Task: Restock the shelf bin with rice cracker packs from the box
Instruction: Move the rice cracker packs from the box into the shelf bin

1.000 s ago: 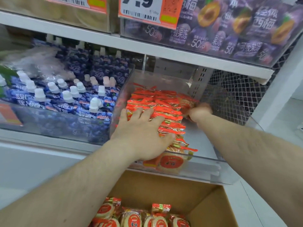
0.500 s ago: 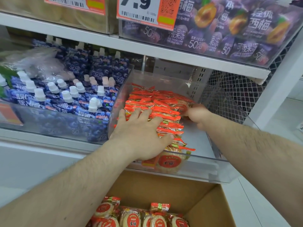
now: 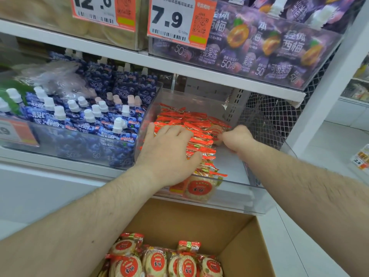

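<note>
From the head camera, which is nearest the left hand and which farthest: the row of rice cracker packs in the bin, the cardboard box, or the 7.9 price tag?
Measured from the left hand:
1. Row of rice cracker packs: under its fingers, in the clear bin.
2. Cardboard box: below, toward the viewer.
3. 7.9 price tag: up on the higher shelf.

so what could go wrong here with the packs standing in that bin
1. The row of rice cracker packs stands on edge along the clear bin's left side, with the right side bare. If the left hand pressing on it lifts, the row may topple right.
2. The right hand grips a pack at the back; pulling it could drag its neighbours out of line.
3. Hard pressing might crack the crackers.
</note>
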